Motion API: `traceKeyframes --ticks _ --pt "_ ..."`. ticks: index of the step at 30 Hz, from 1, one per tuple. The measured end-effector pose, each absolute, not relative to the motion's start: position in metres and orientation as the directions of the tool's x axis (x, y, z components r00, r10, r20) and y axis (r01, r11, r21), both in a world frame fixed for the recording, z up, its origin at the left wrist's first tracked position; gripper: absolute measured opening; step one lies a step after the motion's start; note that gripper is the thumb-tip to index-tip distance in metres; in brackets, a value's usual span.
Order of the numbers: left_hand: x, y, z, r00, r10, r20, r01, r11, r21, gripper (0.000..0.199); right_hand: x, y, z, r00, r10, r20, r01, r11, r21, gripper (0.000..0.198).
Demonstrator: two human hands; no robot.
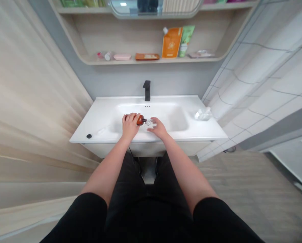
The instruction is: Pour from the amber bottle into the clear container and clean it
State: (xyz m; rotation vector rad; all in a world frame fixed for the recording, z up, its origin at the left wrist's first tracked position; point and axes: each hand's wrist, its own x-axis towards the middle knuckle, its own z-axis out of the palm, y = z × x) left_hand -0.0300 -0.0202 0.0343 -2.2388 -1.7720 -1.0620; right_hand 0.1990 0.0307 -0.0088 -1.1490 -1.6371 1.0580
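My left hand is wrapped round a brown bottle over the sink basin. The bottle lies tipped on its side, its dark narrow neck pointing right; much of its body is hidden by my fingers. Just right of the neck, my right hand has its thumb and fingers spread apart, with nothing visible between them. Below the gap between the neck and my right fingers shows the sink drain. A small black cap rests on the left part of the white counter.
A black faucet stands behind the basin. Crumpled clear plastic lies on the counter's right side. Above, a wall shelf carries an orange pouch, a green tube and several small packs. A beige curtain hangs at left.
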Motion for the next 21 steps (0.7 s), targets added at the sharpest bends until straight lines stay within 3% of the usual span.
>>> traceKeyframes --ticks 8,21 --pt "-0.0274 -0.0246 0.0375 0.112 0.808 0.578 0.947 -0.263 0.183 0.059 0.1988 0.029 -0.0055 -0.224 0.96 0.169 0.268 0.228 -0.936 0.085" --pt "-0.0275 -0.0243 0.035 0.124 0.783 0.609 0.949 -0.273 0.158 0.057 0.198 0.0287 -0.0029 -0.226 0.958 0.174 0.291 0.237 -0.927 0.084"
